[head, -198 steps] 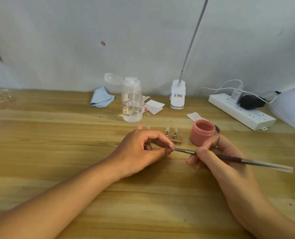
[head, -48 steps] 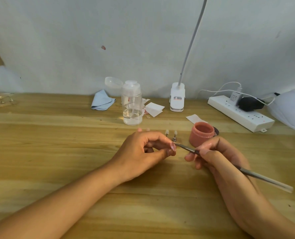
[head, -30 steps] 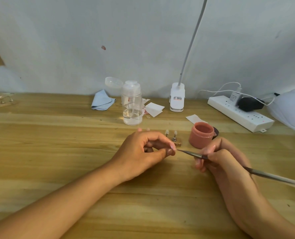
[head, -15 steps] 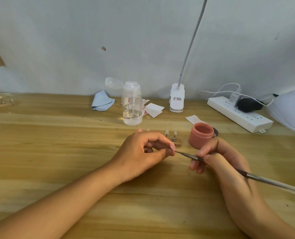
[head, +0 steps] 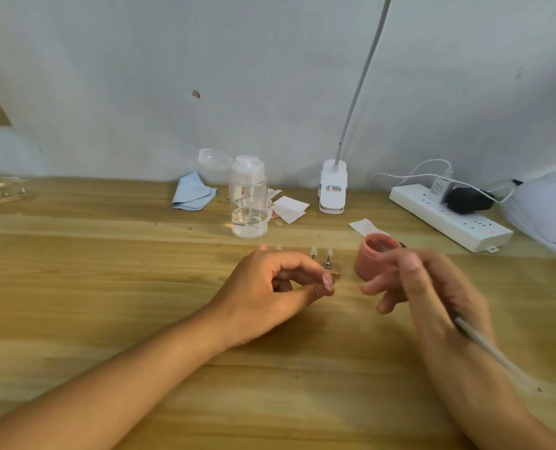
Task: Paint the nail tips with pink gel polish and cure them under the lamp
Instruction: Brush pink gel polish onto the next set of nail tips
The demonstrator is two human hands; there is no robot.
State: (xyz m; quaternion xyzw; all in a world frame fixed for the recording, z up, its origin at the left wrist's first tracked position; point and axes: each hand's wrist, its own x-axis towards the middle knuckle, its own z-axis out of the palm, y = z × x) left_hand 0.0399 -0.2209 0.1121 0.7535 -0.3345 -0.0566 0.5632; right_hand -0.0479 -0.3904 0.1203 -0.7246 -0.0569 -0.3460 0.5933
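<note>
Left hand (head: pixel 270 287) rests on the wooden table (head: pixel 107 287), with thumb and forefinger pinching a pink nail tip (head: pixel 328 282). Right hand (head: pixel 432 287), motion-blurred, grips the brush (head: pixel 484 344) just near-right of the open pink gel jar (head: pixel 369 264). The brush tip cannot be made out. Two unpainted tips (head: pixel 328 254) stand upright between the hands. The white curing lamp (head: pixel 546 212) sits at far right.

Left hand (head: pixel 270 287) pinches a pink nail tip (head: pixel 328 281); blurred right hand (head: pixel 432 293) grips a brush (head: pixel 484 344) beside the jar (head: pixel 367 261).
</note>
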